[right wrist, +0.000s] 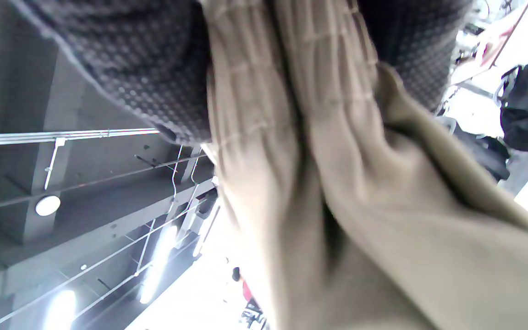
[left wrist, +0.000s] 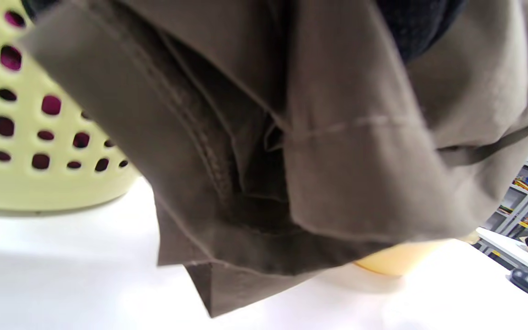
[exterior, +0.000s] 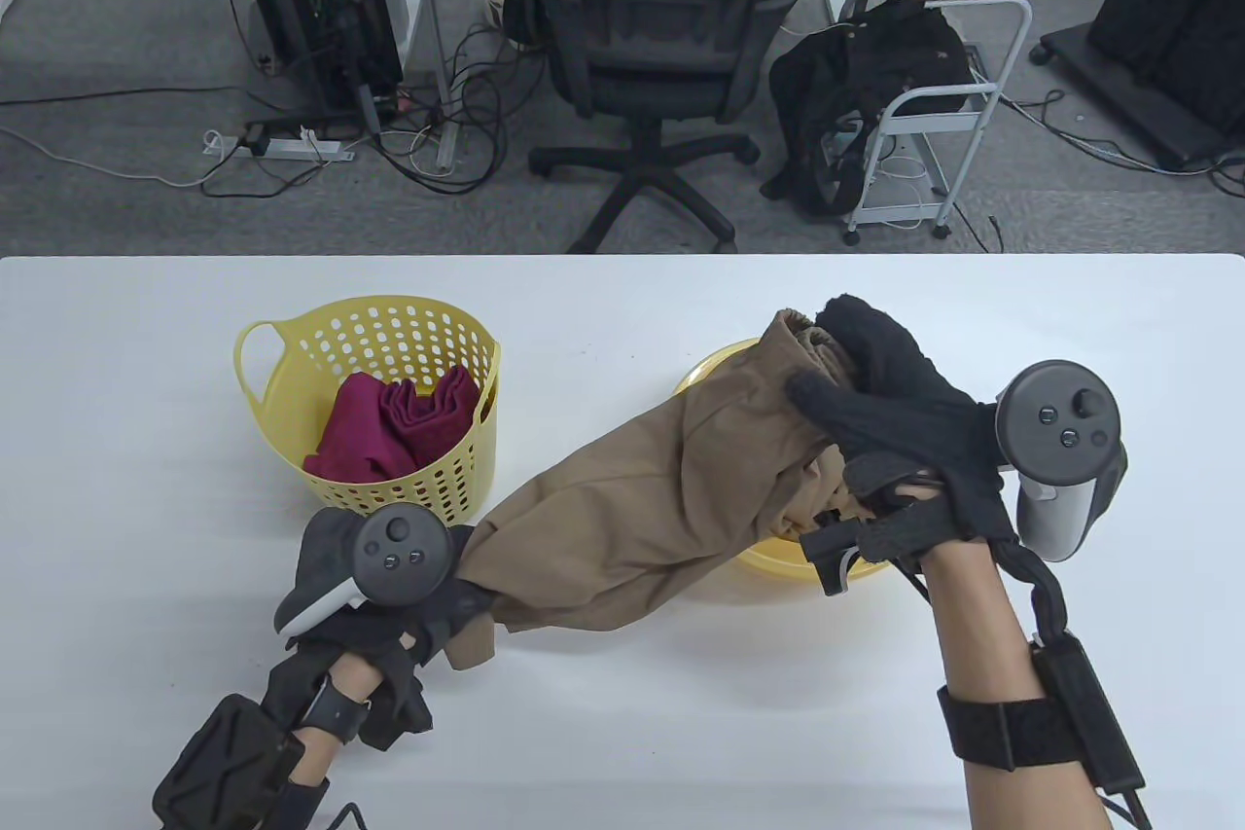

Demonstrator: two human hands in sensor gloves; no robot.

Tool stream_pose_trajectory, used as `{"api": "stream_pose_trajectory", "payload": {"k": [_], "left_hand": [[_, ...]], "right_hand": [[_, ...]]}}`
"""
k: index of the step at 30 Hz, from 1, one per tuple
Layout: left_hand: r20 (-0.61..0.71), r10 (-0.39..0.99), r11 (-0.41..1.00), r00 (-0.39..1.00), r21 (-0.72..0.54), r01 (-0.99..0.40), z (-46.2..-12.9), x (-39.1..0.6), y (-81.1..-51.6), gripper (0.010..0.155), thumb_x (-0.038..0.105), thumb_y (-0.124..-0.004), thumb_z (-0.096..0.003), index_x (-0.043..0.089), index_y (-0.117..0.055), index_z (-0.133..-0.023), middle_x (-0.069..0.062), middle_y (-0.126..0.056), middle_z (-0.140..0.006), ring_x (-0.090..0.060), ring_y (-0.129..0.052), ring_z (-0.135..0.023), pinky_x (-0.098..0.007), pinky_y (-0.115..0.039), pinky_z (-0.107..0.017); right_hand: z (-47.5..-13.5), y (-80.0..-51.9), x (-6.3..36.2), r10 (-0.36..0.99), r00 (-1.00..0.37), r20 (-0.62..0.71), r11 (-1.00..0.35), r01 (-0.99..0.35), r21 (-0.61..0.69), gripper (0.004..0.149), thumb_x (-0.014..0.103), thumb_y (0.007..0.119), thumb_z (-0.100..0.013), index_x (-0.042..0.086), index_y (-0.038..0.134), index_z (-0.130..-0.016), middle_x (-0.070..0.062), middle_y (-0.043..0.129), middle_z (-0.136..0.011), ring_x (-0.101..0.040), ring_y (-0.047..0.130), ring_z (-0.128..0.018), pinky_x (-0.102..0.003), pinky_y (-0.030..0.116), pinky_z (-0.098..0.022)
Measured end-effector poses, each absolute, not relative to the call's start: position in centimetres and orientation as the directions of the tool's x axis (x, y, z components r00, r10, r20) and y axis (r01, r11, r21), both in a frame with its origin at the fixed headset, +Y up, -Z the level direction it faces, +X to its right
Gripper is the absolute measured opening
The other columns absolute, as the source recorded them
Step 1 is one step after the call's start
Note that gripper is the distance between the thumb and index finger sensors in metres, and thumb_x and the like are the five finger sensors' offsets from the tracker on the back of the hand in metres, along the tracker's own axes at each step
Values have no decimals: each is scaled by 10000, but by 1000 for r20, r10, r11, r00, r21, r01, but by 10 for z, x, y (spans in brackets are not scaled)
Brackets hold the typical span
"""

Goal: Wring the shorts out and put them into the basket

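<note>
Shorts [exterior: 642, 499], tan, stretched in a bunched roll between two gloved hands, off the table [exterior: 146, 480] along most of the length. Right hand [exterior: 895, 421] raised, fingers and thumb curled tight round the gathered waistband end, ribbed elastic poking out past the fingertips. Left hand [exterior: 428, 616] lower and nearer the table edge, fingers wrapped round the opposite, hem end; loose corner of cloth hanging just below that grip. Seen from the left wrist, folded fabric and a stitched hem [left wrist: 337, 128] right under the hand, a corner dipping close to the tabletop. Seen from the right wrist, pleated waistband [right wrist: 268, 114] squeezed between dark glove fabric on both sides.

Yellow bowl [exterior: 778, 562] directly beneath the right-hand end of the roll, mostly hidden by cloth. Yellow perforated basket [exterior: 457, 470] just beyond the left hand, beside the shorts but not touching as far as can be judged, with a dark red cloth [exterior: 399, 426] lying inside. Behind the table, an office chair [exterior: 661, 22] and a small cart [exterior: 934, 100] with a black bag [exterior: 856, 81] hung on it.
</note>
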State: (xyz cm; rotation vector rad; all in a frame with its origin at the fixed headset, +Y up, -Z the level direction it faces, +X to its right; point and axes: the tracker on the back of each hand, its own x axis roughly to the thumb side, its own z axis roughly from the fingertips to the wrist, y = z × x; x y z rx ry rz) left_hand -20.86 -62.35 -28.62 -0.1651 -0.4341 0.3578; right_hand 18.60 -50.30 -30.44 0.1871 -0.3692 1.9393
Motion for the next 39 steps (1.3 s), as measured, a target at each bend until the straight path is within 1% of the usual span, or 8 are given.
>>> {"api": "stream_pose_trajectory", "payload": {"k": [2,4,10,16,26,31,33,39], "left_hand": [[394,354,933,848,-217,-288,-285,-207,-611,385,313,-920,-506,156,-831,-846,-88,-976,-705,-427,-1002,-693,-703,-672,-559],[402,339,939,851,-201,-279,-284,-206,-600,408,318,-934,-498,158,-821,-856,-84,-977,-714,-417,-1010,-692,-695,-688,-555],[395,377,926,838,-155,-344,-281,-204,-574,581,323,-990,-453,98,-743,-928,-89,-982,-732,-402,-1041,-675,-678,-740,-527],[384,451,891,805,-138,-433,-281,-196,-561,617,321,-993,-449,72,-724,-946,-98,-981,-741,-407,-1046,-675,-677,-748,-520],[397,565,817,723,-149,-557,-284,-163,-555,610,324,-947,-488,73,-683,-977,-120,-939,-784,-437,-993,-722,-690,-709,-538],[376,613,780,695,-148,-608,-286,-148,-563,589,335,-883,-528,78,-636,-997,-143,-880,-825,-468,-937,-760,-701,-684,-546],[363,640,757,677,-150,-636,-287,-144,-567,580,335,-875,-533,83,-626,-992,-164,-854,-847,-493,-908,-779,-711,-671,-546],[338,715,688,612,-185,-702,-288,-140,-578,587,355,-816,-561,84,-539,-1002,-337,-621,-1040,-641,-729,-901,-754,-643,-547]], "right_hand": [[-303,-506,185,839,-462,289,-412,-885,-218,682,342,960,-462,78,639,-1003,-216,766,-949,-453,944,-730,-455,902,-500],[-302,-511,182,802,-523,288,-473,-851,-228,678,341,963,-456,86,647,-999,-209,770,-948,-450,945,-733,-457,902,-501],[-301,-523,173,751,-605,266,-548,-795,-262,671,339,974,-444,89,670,-987,-210,787,-936,-449,958,-719,-453,911,-489],[-303,-538,156,710,-653,265,-602,-757,-254,670,341,982,-434,97,684,-982,-205,798,-930,-445,969,-713,-448,922,-481],[-301,-550,118,647,-715,265,-665,-699,-263,663,366,1000,-408,122,731,-963,-211,830,-905,-428,1006,-680,-416,959,-447],[-299,-550,103,705,-654,275,-615,-756,-224,648,372,998,-411,117,753,-955,-225,844,-890,-427,1022,-663,-403,975,-432],[-297,-550,99,715,-642,279,-608,-767,-205,633,366,989,-419,109,762,-950,-231,845,-888,-434,1021,-662,-408,976,-429],[-294,-551,88,739,-610,287,-592,-791,-157,582,338,943,-462,74,762,-948,-256,832,-894,-465,1009,-664,-429,972,-428]]}}
